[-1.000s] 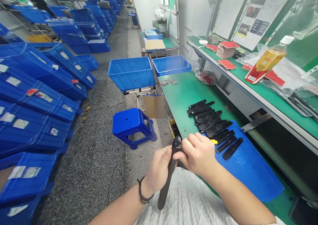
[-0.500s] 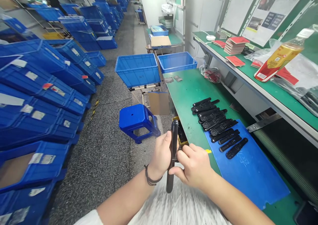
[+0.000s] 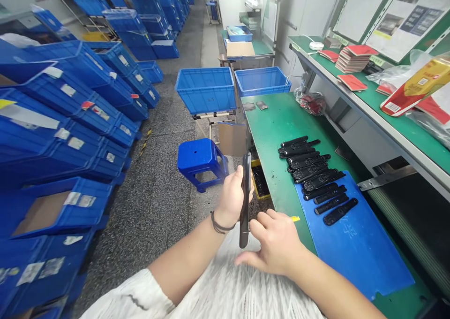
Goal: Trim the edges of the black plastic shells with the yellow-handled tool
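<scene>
My left hand (image 3: 230,194) is wrapped round a long, narrow black plastic piece (image 3: 244,230), held upright and edge-on in front of my body. Just right of its lower part is my right hand (image 3: 277,239), fingers curled and thumb stretched out below. A thin thing at the right fingertips meets the piece's lower edge; what it is I cannot make out. Similar long black pieces (image 3: 318,180) lie in a slanting row on the green bench (image 3: 267,126), some of them on a blue sheet (image 3: 365,248).
Blue crates (image 3: 94,122) are stacked along the left. A blue stool (image 3: 197,155) stands ahead, before a blue bin (image 3: 207,91) on a rack. Under the bench edge is a yellow crate (image 3: 264,197). The upper shelf bears red booklets (image 3: 355,58) and a drink bottle (image 3: 415,89).
My right hand has moved down the black piece, its fingers now lower and less over it. Its thumb has come off the piece. The left hand keeps hold, slightly higher in view.
</scene>
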`<state>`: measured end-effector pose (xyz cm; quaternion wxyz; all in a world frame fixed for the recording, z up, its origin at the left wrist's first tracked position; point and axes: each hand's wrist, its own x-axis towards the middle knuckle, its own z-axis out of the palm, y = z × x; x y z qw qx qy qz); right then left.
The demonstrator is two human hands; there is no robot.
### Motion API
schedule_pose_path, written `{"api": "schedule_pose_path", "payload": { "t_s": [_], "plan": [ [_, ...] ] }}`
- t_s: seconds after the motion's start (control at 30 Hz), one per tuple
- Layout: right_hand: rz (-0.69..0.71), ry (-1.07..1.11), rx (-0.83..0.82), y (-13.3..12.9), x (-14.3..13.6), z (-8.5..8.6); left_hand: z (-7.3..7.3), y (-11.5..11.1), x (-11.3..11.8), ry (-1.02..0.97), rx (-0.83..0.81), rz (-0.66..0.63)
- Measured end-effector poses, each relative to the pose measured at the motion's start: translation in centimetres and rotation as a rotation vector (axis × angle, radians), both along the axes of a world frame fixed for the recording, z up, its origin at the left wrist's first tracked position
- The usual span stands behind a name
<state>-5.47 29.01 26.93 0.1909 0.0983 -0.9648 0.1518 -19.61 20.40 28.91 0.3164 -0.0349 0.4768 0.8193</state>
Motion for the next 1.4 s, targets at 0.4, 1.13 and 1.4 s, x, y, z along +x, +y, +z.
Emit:
{"api": "schedule_pose_path", "payload": {
  "t_s": [0.4, 1.13, 1.4],
  "plan": [
    [-0.138, 0.132, 0.122, -0.7, -0.1, -1.4, -1.4, 0.1, -2.7, -0.255, -0.025, 0.332],
    [-0.011, -0.069, -0.795, -0.5, -1.4, -1.5, -4.5, -0.9, -3.1, -0.243, -0.028, 0.353],
    [-0.043, 0.05, -0.804, 0.5, 0.0, 0.1, -2.7, -4.5, -0.9, 1.579, -0.541, 0.278]
  ]
}}
